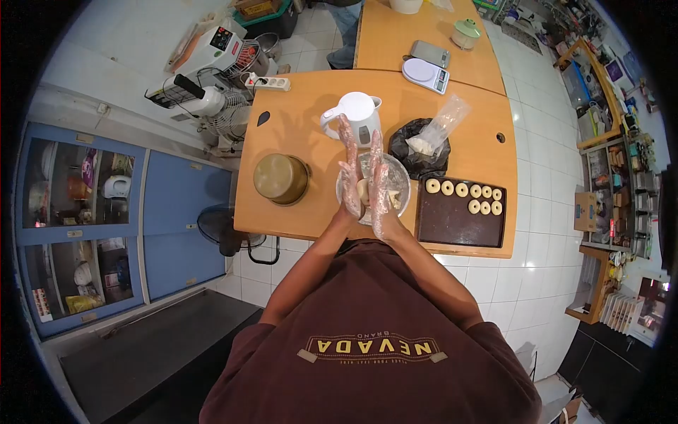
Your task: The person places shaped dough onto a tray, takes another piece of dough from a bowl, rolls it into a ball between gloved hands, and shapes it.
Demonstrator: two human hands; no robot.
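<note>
Both my hands wear clear plastic gloves and are held upright, palms facing, over a bowl (401,185) with pale dough in it. My left hand (349,173) and my right hand (379,180) have their fingers stretched out, with a piece of dough (364,192) between the palms near the wrists. Just beyond the fingertips stands a white electric kettle (359,112). To the right, a dark tray (455,219) bears several ring-shaped dough pieces (462,189).
A round brownish metal pot (277,177) sits on the left of the wooden table (321,226). Behind the tray lies a black plastic bag (434,161) with a clear bag. Farther back are a white scale (424,73), a power strip (272,83) and another person's leg (344,35).
</note>
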